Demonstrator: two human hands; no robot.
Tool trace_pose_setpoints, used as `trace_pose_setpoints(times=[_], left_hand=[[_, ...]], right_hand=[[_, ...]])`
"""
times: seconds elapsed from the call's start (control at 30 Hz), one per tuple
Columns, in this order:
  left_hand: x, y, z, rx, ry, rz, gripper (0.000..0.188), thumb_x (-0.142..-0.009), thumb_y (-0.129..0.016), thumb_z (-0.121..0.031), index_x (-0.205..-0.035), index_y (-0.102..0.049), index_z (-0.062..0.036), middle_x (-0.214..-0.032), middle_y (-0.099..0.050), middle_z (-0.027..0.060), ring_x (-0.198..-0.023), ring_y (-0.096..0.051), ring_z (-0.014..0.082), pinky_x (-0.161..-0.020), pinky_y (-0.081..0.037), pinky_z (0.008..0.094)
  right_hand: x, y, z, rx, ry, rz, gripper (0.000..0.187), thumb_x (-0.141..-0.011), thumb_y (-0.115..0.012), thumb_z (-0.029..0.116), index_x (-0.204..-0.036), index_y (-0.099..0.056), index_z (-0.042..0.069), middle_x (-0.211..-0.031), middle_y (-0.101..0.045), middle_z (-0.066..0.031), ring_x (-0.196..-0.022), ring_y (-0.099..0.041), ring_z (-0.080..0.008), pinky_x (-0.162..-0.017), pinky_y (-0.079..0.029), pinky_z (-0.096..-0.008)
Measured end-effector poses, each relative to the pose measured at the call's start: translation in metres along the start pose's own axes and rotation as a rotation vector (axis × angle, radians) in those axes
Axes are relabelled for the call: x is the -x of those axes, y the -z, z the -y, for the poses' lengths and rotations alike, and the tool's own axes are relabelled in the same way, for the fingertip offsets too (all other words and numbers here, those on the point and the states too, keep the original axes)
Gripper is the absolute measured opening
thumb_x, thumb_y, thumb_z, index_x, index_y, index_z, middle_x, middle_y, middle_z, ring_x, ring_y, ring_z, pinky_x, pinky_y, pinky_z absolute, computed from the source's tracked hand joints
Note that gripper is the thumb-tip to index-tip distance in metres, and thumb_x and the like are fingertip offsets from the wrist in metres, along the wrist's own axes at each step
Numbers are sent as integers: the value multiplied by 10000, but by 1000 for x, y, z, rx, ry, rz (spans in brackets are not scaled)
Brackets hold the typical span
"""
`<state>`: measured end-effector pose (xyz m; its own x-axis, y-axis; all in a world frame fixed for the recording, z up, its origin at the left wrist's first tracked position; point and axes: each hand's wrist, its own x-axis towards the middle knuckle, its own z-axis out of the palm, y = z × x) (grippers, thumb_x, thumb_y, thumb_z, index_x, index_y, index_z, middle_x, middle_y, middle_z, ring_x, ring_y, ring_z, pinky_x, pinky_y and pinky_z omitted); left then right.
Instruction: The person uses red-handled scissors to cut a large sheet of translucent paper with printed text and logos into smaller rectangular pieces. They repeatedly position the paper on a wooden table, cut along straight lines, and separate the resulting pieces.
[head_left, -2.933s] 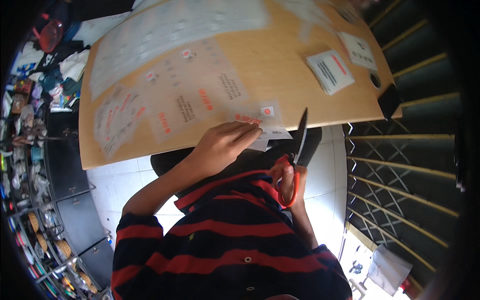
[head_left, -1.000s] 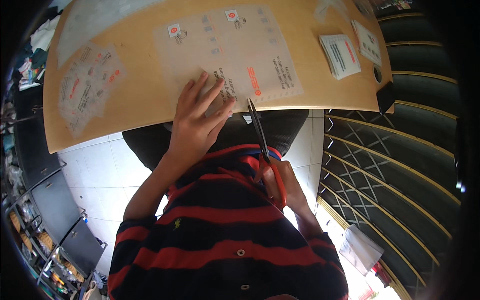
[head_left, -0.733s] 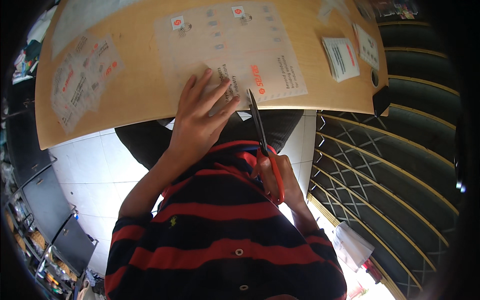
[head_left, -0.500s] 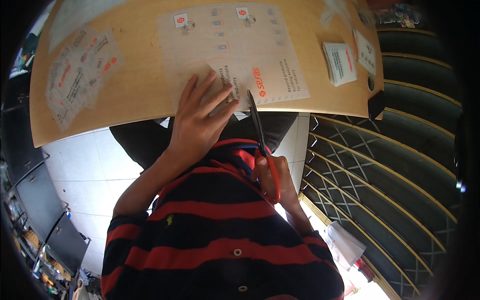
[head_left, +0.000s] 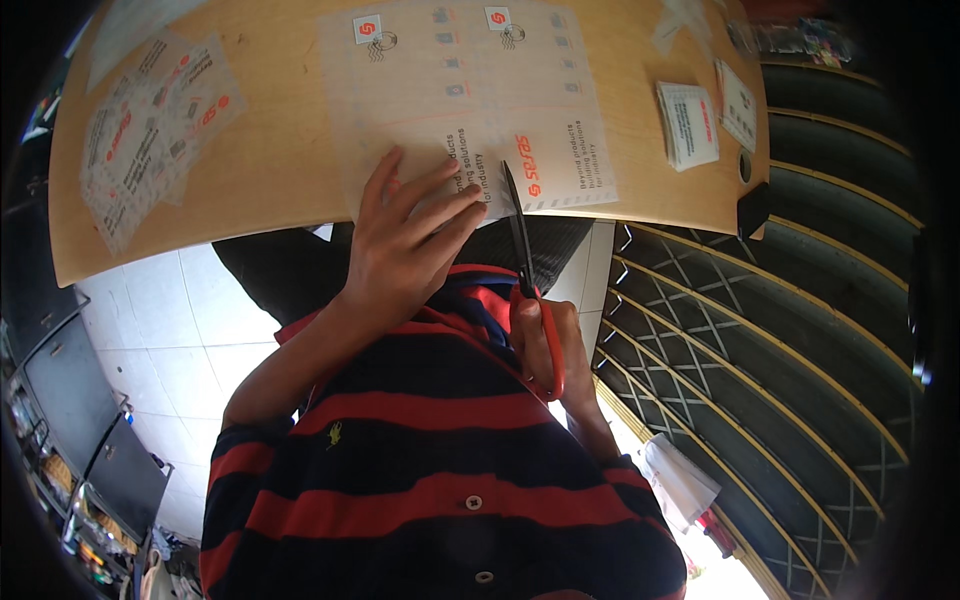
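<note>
My left hand (head_left: 410,250) lies flat, fingers spread, on the near edge of a large translucent printed sheet (head_left: 470,90) on the wooden table (head_left: 270,170). My right hand (head_left: 548,335) grips red-handled scissors (head_left: 520,235) just off the table edge. Their dark blades point away from me and reach over the sheet's near edge, right beside my left fingertips. The blades look almost closed.
A second printed sheet (head_left: 150,125) lies at the table's left. A stack of small cut cards (head_left: 688,125) and a loose card (head_left: 738,105) sit at the right, near a black corner cap (head_left: 752,208). Metal lattice railing (head_left: 760,330) runs to my right; white floor tiles (head_left: 160,330) show below.
My left hand went from a small piece at the table edge to lying flat on the large sheet. The scissors moved up from off the table onto the sheet's near edge.
</note>
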<state>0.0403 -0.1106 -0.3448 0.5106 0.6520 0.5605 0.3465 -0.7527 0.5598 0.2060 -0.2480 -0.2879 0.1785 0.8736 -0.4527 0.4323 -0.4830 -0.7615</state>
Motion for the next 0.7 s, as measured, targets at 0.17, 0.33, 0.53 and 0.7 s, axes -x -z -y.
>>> trace_pose_setpoints(times=[0.17, 0.33, 0.53, 0.7], left_hand=[[0, 1, -1, 13, -3, -17, 158, -792, -726, -69, -947, -738, -93, -1071, -694, -6, -1089, -652, 222, -1042, -392, 597], [1, 2, -11, 50, -1, -15, 169, -754, -769, -13, -909, -735, -73, -1019, -719, 19, -1031, -685, 233, -1018, -426, 566], [-1, 3, -13, 58, -7, -26, 147, -763, -760, -14, -897, -733, -69, -1013, -725, 24, -1020, -689, 218, -1001, -441, 557], [2, 3, -14, 90, -27, 1, 125, -788, -726, -26, -904, -737, -72, -1019, -723, 17, -1000, -696, 210, -997, -445, 557]], right_hand=[[0, 2, -1, 11, 6, 0, 681, -1038, -350, 486, -552, -477, 26, -456, -433, -46, -387, -428, -142, -405, -336, -307], [0, 4, 6, -71, -67, 23, 658, -1031, -397, 493, -601, -483, 2, -469, -402, -73, -446, -395, -192, -466, -338, -386], [-1, 4, 2, -46, 13, 19, 640, -1052, -332, 439, -581, -487, 36, -464, -450, -23, -361, -439, -101, -373, -331, -255], [-2, 8, 8, -67, -6, 20, 618, -1054, -351, 419, -574, -470, 48, -468, -442, -18, -362, -412, -99, -380, -323, -262]])
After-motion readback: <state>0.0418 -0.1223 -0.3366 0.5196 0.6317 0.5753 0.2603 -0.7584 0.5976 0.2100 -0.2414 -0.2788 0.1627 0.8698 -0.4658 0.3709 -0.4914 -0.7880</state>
